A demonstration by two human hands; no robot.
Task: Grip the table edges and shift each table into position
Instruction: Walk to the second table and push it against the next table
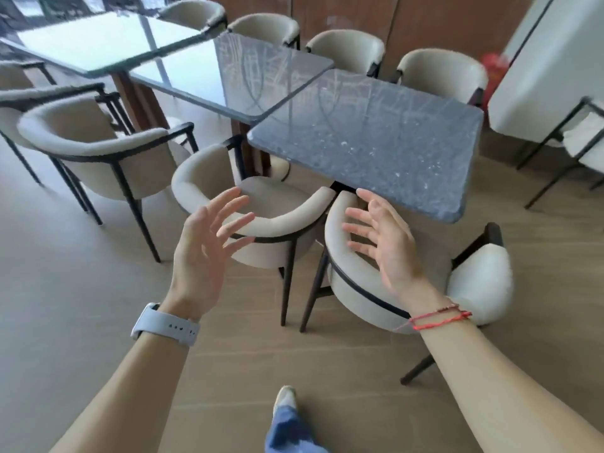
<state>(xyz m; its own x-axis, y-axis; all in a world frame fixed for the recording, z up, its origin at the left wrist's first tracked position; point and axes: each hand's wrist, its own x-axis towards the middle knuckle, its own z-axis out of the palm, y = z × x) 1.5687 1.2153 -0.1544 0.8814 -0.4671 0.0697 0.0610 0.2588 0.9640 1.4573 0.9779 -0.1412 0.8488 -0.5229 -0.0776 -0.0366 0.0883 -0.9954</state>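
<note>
Head camera looks down on two bare forearms stretched forward over a pale wood-look floor [81, 305]. Left hand [204, 243] is spread wide, fingers splayed, holding nothing; a grey watch band [165, 325] wraps that wrist. Right hand [387, 240] is likewise spread, palm turned inward, empty, with a red string bracelet [439, 317] at the wrist. Both hands hang in the air above two cream chairs and touch no table.

Nearest table [369, 142], with a dark speckled stone top, stands ahead and to the right; its near edge lies just beyond the right fingertips, apart from them. Its far left corner meets a second table [228, 76] with a glossy top, and a third table [98, 40] continues the row toward the upper left.

One cream chair [261, 210] sits below the left hand, at the near left corner of the nearest table; another chair [359, 289] sits under the right hand. More chairs line both sides of the row. A shoe [285, 398] and a blue trouser leg [287, 433] show at the bottom edge.
</note>
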